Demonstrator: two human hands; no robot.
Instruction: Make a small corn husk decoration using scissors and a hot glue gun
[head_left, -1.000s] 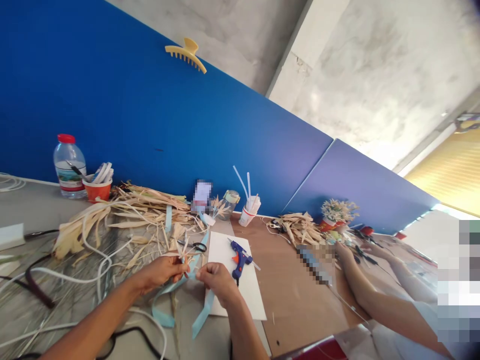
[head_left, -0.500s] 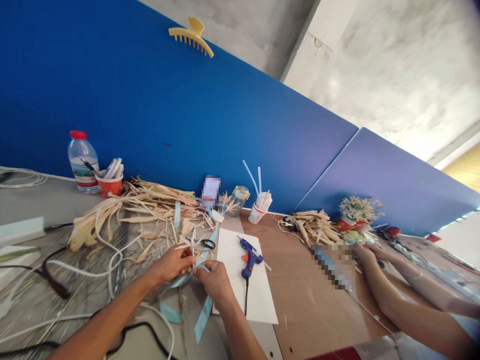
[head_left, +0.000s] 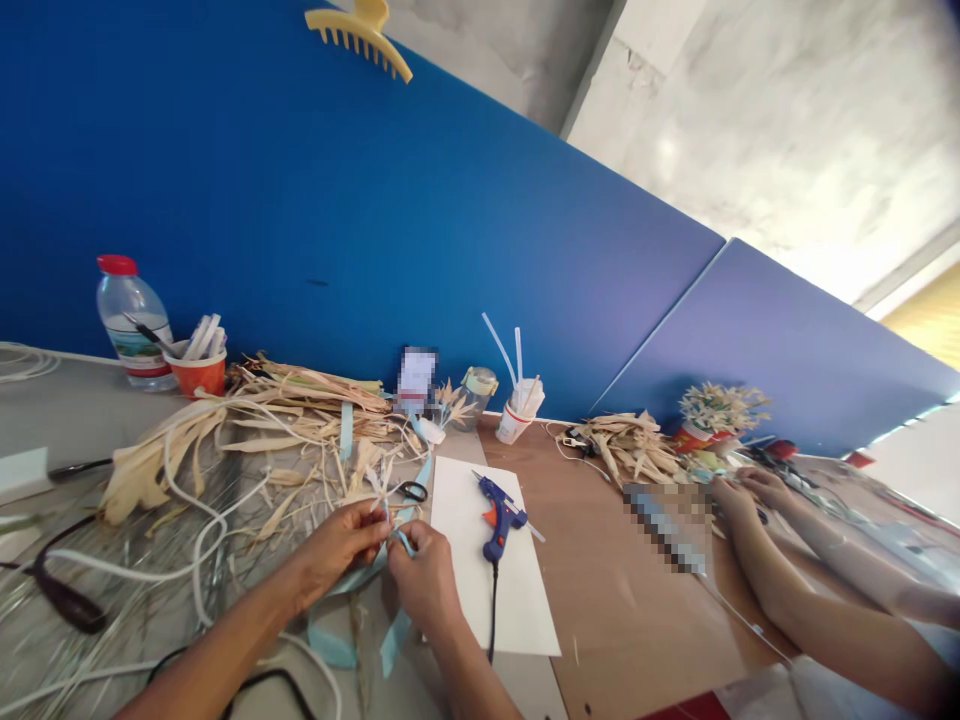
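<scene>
Both hands [head_left: 390, 560] pinch a light-blue ribbon [head_left: 397, 540].

Blue partition [head_left: 360, 230] runs right across the back, a second, paler blue panel [head_left: 787, 370] joining it at an angle on the right. Yellow hair claw [head_left: 360, 35] clipped on its top edge. Above, a mottled grey concrete wall [head_left: 787, 130] with a white beam [head_left: 600, 60] cutting down it. Daylight pours in far right by yellow blinds [head_left: 930, 320]. Below, a grey desk [head_left: 82, 410] meets a brown tabletop [head_left: 622, 610].
</scene>
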